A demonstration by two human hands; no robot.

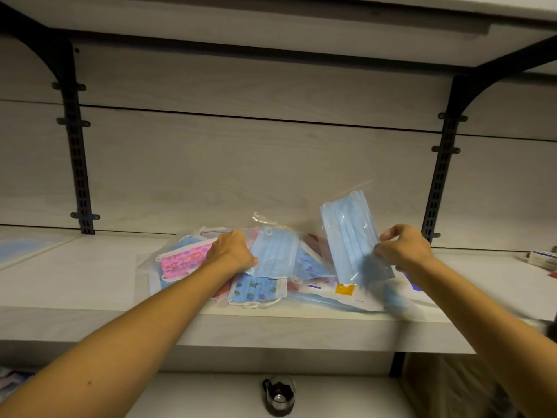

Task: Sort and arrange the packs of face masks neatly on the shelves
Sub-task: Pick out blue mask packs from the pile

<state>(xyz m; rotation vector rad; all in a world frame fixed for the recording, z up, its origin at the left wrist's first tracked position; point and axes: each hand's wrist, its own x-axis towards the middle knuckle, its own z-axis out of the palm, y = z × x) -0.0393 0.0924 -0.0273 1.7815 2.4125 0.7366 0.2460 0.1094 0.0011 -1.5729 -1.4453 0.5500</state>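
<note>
- I'm looking at a pale shelf (75, 282) with a loose pile of mask packs (262, 276) heaped in the middle, near its front edge.
- My left hand (233, 251) is down on the pile, fingers curled in a grip on the edge of a plain blue mask pack (275, 251) that lies on top.
- My right hand (404, 247) is raised just right of the pile, pinching a second blue mask pack (351, 233) by its right edge; that pack stands tilted, its clear wrapper poking up past the masks.
- The lower end of the lifted pack is blurred, so I can't tell if it touches the pile.
- In the heap I see a pink patterned pack (184, 260) at the left and a blue printed pack (256, 291) at the near side.
- Far right on the shelf sits a small box (542, 258), well apart from the pile.
- Dark slotted brackets (77, 146) run up the back wall on both sides.
</note>
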